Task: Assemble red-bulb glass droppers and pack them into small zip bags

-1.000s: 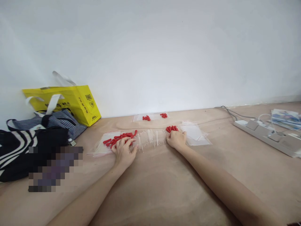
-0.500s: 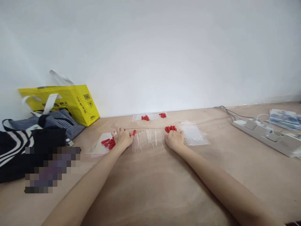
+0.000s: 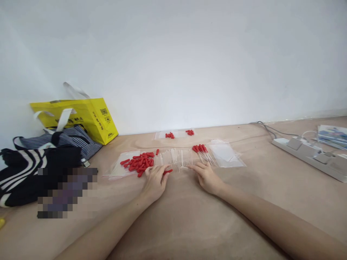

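Note:
My left hand [image 3: 156, 182] is closed on a red rubber dropper bulb [image 3: 168, 172], pinched between thumb and fingers. Opposite it, my right hand [image 3: 208, 177] pinches a thin clear dropper tube [image 3: 184, 168] that points left toward the bulb, with a gap between the two. Behind both hands lies a row of clear dropper tubes [image 3: 173, 156]. A heap of red bulbs [image 3: 139, 163] is just left of my left hand, with one loose bulb [image 3: 157, 152] beyond it. Several droppers with red bulbs fitted [image 3: 200, 148] lie behind my right hand.
Clear plastic bags lie at the left [image 3: 116, 167] and right [image 3: 225, 153]. Another bag [image 3: 177, 134] with red bulbs rests by the wall. Further left are a yellow bag [image 3: 104, 121] and dark bags [image 3: 65, 159]; at right, a power strip [image 3: 306, 157] and printed papers [image 3: 332, 135].
Both hands have come back toward me and closer together in front of the tubes. My left hand now brings a red bulb, my right hand a tube. The heap of bulbs is uncovered.

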`<state>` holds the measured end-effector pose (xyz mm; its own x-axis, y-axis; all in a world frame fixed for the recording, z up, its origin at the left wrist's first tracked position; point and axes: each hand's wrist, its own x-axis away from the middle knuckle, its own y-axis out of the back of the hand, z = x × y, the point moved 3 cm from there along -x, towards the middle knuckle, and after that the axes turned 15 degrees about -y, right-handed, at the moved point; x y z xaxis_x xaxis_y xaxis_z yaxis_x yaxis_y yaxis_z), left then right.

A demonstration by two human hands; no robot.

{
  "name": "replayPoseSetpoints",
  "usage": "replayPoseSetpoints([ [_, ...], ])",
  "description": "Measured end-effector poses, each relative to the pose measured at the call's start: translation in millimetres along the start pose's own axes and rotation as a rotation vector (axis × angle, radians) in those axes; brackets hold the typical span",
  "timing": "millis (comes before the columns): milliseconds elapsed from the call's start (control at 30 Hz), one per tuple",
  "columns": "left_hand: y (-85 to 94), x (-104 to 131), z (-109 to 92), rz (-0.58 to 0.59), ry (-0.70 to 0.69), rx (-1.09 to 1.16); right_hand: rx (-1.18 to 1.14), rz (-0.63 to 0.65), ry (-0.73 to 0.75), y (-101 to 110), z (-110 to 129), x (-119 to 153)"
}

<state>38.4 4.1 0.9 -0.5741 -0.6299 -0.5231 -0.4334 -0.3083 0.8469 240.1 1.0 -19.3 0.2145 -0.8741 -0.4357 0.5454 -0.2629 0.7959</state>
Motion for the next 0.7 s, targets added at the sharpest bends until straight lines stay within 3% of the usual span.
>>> replayPoseSetpoints([
  [100, 1.6, 1.1, -2.4, 0.005, -0.013, -0.012, -0.011, 0.048, 0.032, -2.7, 11.2, 6.0],
  [400, 7.7, -2.7, -12.2, -0.022, -0.079, -0.017, -0.063, 0.012, 0.009, -6.7, 23.5, 1.1],
  [700, 5.0, -2.0, -10.6, -0.080, -0.014, 0.013, -0.064, -0.001, 0.059, -6.8, 35.1, 4.0],
])
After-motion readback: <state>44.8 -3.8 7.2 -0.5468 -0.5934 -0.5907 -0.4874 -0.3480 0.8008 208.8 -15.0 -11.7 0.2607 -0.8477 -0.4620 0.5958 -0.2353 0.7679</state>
